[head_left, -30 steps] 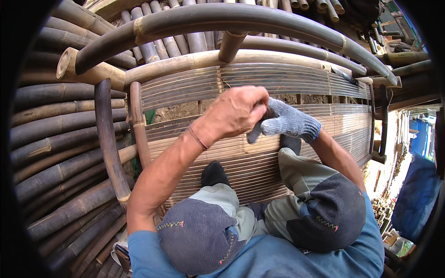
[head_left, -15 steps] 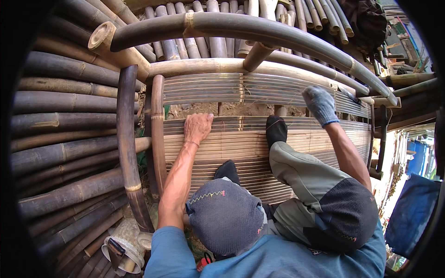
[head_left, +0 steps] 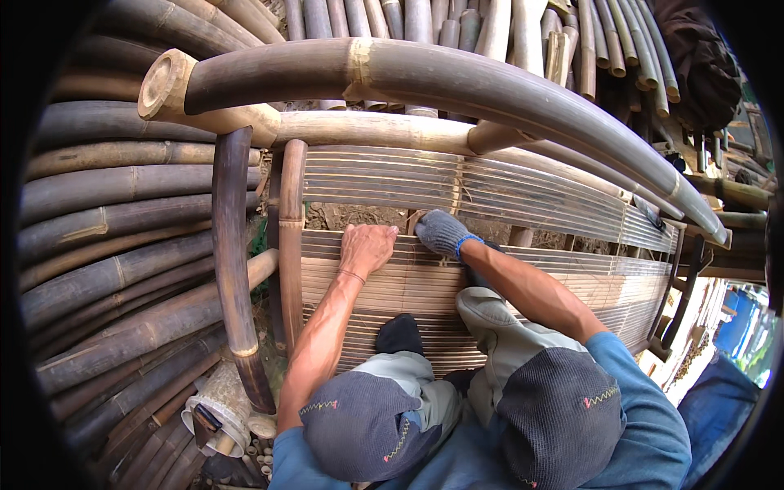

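I sit on a bamboo bench whose seat is made of thin bamboo slats (head_left: 523,286). My left hand (head_left: 367,247) is bare and closed, its fingers curled over the edge slat (head_left: 322,241) beside the gap in the seat. Just to its right is my right hand (head_left: 445,233), in a grey knit glove with a blue cuff. It is also closed, at the same edge, and what lies under its fingers is hidden. Past the gap, a second band of slats (head_left: 376,175) runs along the bench's far pole (head_left: 376,131).
A thick curved bamboo rail (head_left: 490,86) arches across the far side. Dark bamboo poles (head_left: 122,216) are stacked at the left, with more poles (head_left: 416,24) beyond the bench. At the lower left stands a white bucket (head_left: 220,404) with tools in it. Blue cloth (head_left: 719,408) hangs at the right.
My gloved right hand has moved left, from the far band of slats to beside my left hand. My left hand stays on the slat edge. The view has shifted somewhat, and my knees have moved.
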`<state>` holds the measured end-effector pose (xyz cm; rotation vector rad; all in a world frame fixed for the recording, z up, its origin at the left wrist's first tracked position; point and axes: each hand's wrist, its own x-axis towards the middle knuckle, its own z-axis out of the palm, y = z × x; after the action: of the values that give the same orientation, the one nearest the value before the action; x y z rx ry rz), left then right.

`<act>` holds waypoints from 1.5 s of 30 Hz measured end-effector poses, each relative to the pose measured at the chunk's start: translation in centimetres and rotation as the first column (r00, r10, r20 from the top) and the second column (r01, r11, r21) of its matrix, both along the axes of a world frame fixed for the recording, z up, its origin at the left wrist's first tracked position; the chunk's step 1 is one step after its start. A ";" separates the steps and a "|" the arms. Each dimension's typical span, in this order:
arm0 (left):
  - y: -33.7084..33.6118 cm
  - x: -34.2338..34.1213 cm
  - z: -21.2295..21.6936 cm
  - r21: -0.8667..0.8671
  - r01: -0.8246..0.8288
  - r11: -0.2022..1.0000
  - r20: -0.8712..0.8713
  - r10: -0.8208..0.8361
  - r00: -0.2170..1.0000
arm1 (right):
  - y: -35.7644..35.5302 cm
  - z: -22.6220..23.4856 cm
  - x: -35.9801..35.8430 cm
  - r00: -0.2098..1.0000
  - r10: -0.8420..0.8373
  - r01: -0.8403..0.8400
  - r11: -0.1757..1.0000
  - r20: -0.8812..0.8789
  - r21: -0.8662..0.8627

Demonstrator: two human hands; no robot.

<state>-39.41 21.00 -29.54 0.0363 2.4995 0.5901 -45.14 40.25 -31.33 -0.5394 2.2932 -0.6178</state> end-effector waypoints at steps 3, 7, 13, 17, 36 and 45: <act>0.4 -1.7 -0.1 0.076 -0.093 0.993 0.117 0.083 0.990 | 0.5 -1.9 -1.7 0.929 0.289 -0.273 0.957 0.230 -0.102; 1.2 -3.9 -1.0 0.170 -0.158 0.973 0.195 0.124 0.973 | 2.4 -3.0 -2.6 0.876 0.282 -0.181 0.944 0.391 -0.276; 1.8 -3.5 -0.4 0.158 -0.256 0.954 0.204 0.222 0.953 | 1.4 -0.8 -1.7 0.931 0.145 -0.099 0.984 0.334 -0.151; 0.9 -1.7 3.1 0.301 -0.302 0.904 -0.223 0.375 0.900 | 1.1 5.1 1.0 0.998 0.060 -0.062 0.992 0.020 0.107; 5.1 2.9 1.5 0.183 0.164 0.969 -0.501 -0.051 0.864 | 30.2 30.9 14.4 0.499 -0.636 0.867 0.371 0.589 -0.334; 9.1 4.1 4.8 0.416 0.453 0.788 -0.680 -0.061 0.731 | 36.1 34.1 14.2 0.526 -0.744 0.849 0.430 0.411 -0.309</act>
<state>-35.35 30.11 -24.75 0.9786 2.7469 1.3534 -30.99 76.35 2.75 0.5145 2.0589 -1.6643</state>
